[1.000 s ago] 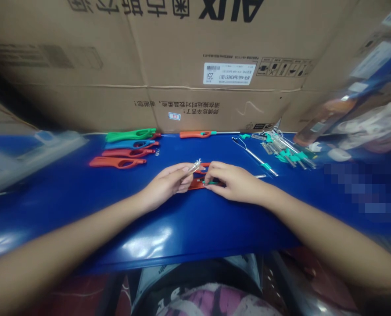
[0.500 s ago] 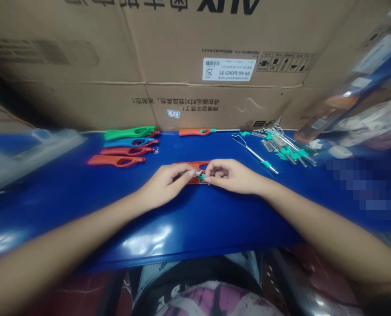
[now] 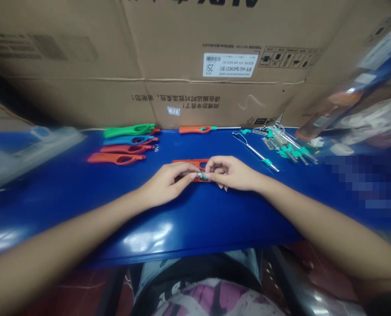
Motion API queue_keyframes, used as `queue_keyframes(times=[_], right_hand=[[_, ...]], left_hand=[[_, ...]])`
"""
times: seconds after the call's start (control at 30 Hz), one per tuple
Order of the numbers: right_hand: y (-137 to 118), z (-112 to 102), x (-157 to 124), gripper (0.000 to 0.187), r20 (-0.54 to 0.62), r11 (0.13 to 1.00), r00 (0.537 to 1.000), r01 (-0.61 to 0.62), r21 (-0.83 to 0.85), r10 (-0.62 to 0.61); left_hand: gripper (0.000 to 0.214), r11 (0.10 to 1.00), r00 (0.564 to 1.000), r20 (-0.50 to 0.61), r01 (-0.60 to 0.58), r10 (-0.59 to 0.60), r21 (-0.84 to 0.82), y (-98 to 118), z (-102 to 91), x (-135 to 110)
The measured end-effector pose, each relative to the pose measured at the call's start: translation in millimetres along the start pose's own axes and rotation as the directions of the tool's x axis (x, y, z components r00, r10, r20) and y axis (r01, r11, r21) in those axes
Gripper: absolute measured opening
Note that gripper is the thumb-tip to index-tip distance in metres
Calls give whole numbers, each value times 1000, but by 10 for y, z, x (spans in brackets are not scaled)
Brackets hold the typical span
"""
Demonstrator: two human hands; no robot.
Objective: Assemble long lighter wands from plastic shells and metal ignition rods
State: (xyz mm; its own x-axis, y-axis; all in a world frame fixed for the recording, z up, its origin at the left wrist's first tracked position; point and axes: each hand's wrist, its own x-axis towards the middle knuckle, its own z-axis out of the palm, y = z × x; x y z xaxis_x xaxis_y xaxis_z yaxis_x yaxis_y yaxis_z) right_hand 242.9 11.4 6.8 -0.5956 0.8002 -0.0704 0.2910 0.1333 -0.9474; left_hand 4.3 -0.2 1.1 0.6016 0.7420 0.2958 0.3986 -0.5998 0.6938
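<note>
At the middle of the blue table lie the orange-red handle shells of a lighter (image 3: pixel 186 162), partly covered by my fingers. Over them my left hand (image 3: pixel 164 184) pinches a small silvery part (image 3: pixel 199 174) between thumb and fingertips. My right hand (image 3: pixel 234 174) pinches a small green piece (image 3: pixel 205 175) right beside it. The two small parts meet between my fingertips; whether they are joined I cannot tell. Behind stands a whole-looking orange lighter (image 3: pixel 193 130) with a long metal tube, lying flat.
Green, blue and red lighter handles (image 3: pixel 129 130) lie in a row at back left. A loose metal tube with wire (image 3: pixel 257 151) and a pile of tubes with green pieces (image 3: pixel 289 145) lie right. A large cardboard box (image 3: pixel 169 52) rises behind; a blurred bottle (image 3: pixel 330 112) is far right.
My fingertips have shifted slightly, bringing the silvery part and green piece closer in line. The fingers of my right hand have moved, with lower fingertips now showing beneath the thumb.
</note>
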Motion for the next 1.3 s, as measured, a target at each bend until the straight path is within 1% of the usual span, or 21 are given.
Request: queue_keyframes(times=[0.2, 0.4, 0.5, 0.7, 1.03, 1.3], right_hand=[[-19, -7, -8, 23, -2, 1000, 1000, -2, -4, 2], [-4, -6, -11, 22, 6, 999, 999, 37, -35, -37], [5, -7, -14, 22, 1, 998, 999, 52, -47, -52], [-5, -6, -22, 22, 18, 995, 997, 75, -59, -75], [-18, -1, -33, 19, 22, 994, 997, 70, -81, -68], [-8, -5, -29, 19, 30, 991, 995, 94, -94, -92]], left_hand=[[32, 1000, 1000, 12, 22, -22, -13, 10, -14, -5], [42, 990, 993, 25, 118, -116, -80, -1, -20, 8], [44, 982, 989, 42, 144, -140, -126, -25, -19, 13], [42, 987, 993, 32, 115, -112, -114, -55, -7, 1], [42, 992, 995, 26, 94, -93, -81, -49, -2, 11], [39, 996, 997, 28, 68, -66, -62, -41, 5, 3]])
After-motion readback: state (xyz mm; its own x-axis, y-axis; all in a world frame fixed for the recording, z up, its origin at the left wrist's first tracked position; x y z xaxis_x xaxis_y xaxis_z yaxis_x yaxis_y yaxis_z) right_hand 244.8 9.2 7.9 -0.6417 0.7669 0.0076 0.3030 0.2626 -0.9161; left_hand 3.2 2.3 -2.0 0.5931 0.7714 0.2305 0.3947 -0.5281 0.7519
